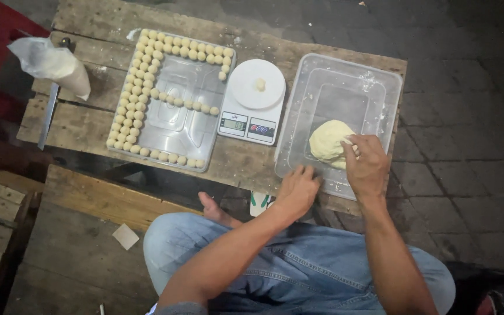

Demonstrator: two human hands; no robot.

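A pale yellow lump of dough (328,142) lies in a clear plastic tub (380,87) at the right end of a low wooden table (77,125). My right hand (366,166) reaches into the tub and pinches the lump's right edge. On the tub's near rim rests my left hand (297,189), fingers spread, holding it steady. A white kitchen scale (252,102) stands left of the tub with one small dough ball (259,84) on its round plate.
A clear tray lid (185,114) left of the scale holds several small dough balls (141,76) in rows along its edges. A white plastic bag (53,64) and a long knife (48,114) lie at the table's left end. Wooden planks (94,198) sit below.
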